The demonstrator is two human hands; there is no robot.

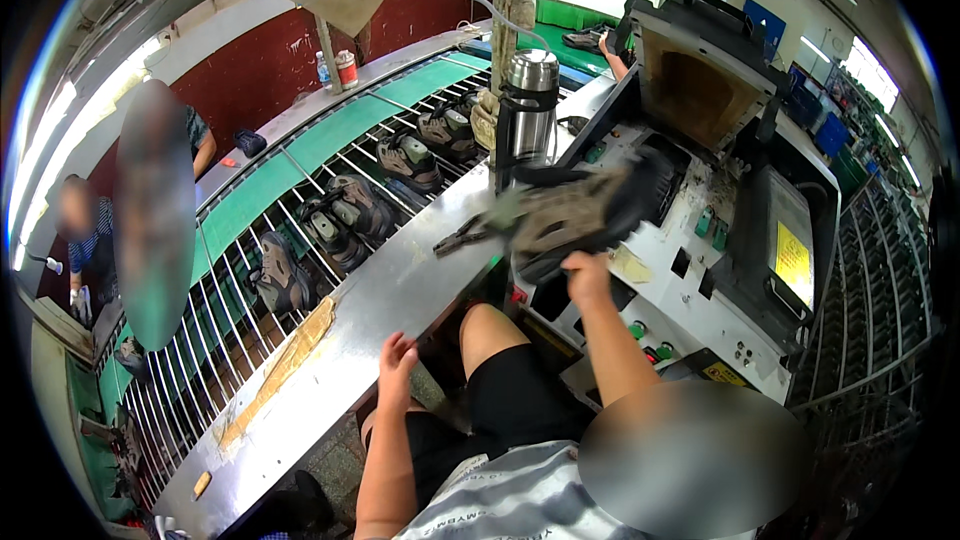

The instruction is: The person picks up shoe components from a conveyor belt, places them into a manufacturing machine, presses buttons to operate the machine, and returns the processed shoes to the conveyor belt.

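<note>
In my right hand (588, 278) is a brown and grey hiking shoe (570, 215), smeared by motion, held up between the metal table edge and the machine. My fingers are closed on its near side; their exact grip is blurred. A strap-like or tongue-like part points left over the tabletop. My left hand (398, 358) hovers by the front edge of the metal table (385, 285), fingers apart and slightly bent, holding nothing. Right of the shoe stands a white and black machine (735, 285) with its padded lid (695, 80) raised.
Several similar shoes (345, 205) stand on a roller rack behind the table, beside a green belt (310, 165). A steel flask (530, 105) stands near the machine. A wooden-handled piece (203, 485) lies at the near left. Another person (200, 140) is across the rack. Wire racks curve along the right.
</note>
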